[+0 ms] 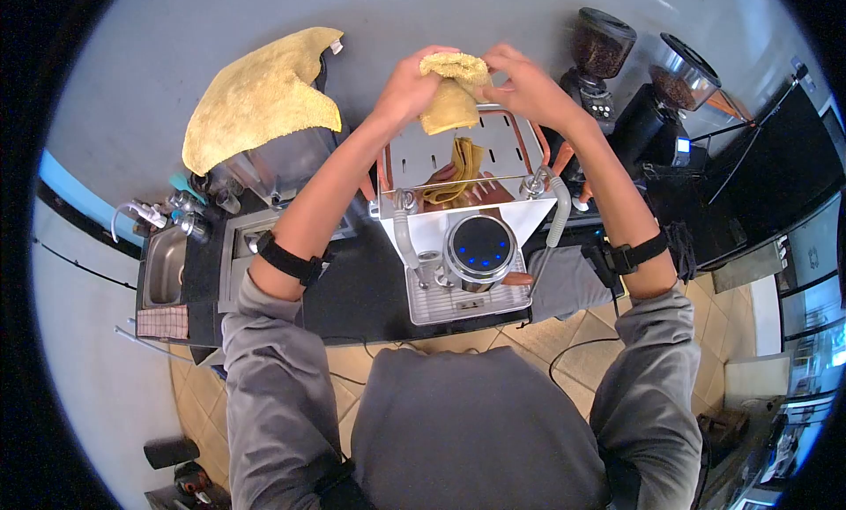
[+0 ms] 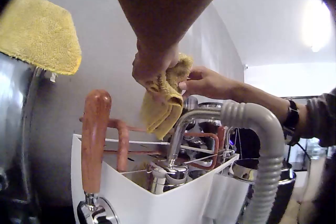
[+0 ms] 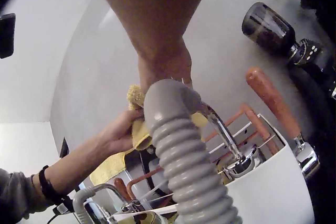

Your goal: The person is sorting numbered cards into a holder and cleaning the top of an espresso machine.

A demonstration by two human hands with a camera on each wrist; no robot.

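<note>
Both hands hold a folded yellow cloth (image 1: pixel 449 113) above the back of a white espresso machine (image 1: pixel 397 228) with a mirror-like top. My left hand (image 1: pixel 411 90) grips the cloth's left side, and in the left wrist view its fingers curl over the folds. At the right edge, my right hand (image 1: pixel 530 89) pinches the cloth between thumb and fingers; the grey ribbed steam-wand sleeve (image 3: pixel 184 155) partly hides this hand in the right wrist view. The cloth's lower end hangs over the machine's top, where the cloth and hands are reflected.
Another yellow cloth (image 1: pixel 264 100) drapes over an appliance at the left. Two coffee grinders (image 1: pixel 602 47) stand at the right. A round pitcher with a dark, blue-lit top (image 1: pixel 480 245) sits over the drip tray (image 1: pixel 467 309). A sink (image 1: pixel 165 268) lies far left.
</note>
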